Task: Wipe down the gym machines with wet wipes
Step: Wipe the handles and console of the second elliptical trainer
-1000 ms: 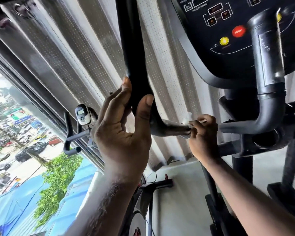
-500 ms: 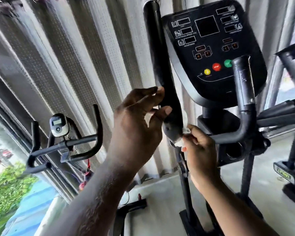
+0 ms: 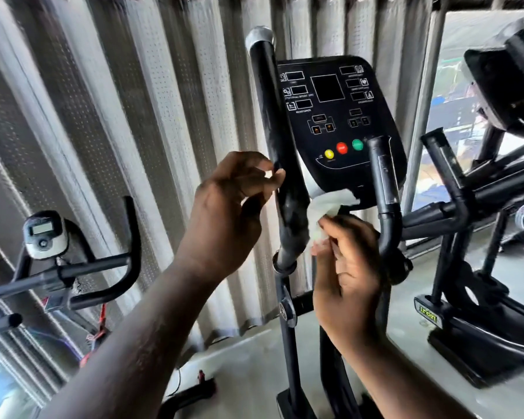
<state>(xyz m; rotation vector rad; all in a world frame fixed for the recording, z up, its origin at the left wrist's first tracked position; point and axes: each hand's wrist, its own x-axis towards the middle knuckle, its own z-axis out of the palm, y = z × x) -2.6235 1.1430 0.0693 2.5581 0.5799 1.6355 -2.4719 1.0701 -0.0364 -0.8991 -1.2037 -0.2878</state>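
Observation:
The elliptical machine's tall black handle (image 3: 280,152) stands upright in front of its black console (image 3: 336,116). My right hand (image 3: 345,267) pinches a white wet wipe (image 3: 327,207), which lies against the right side of the handle's lower part, just under the console. My left hand (image 3: 227,213) is at the handle's left side. Its fingers are loosely curled and its thumb tip touches the bar, without wrapping round it. A shorter black grip (image 3: 384,189) rises right of the wipe.
An exercise bike's handlebars with a small grey display (image 3: 44,234) stand at the left. A second elliptical (image 3: 496,207) fills the right side. A pleated perforated curtain (image 3: 133,116) hangs behind the machines. Grey floor lies below.
My view has swung upright and back from the handle. My left hand has let go of the bar and now only touches its side. The wipe has moved up to the handle's right side.

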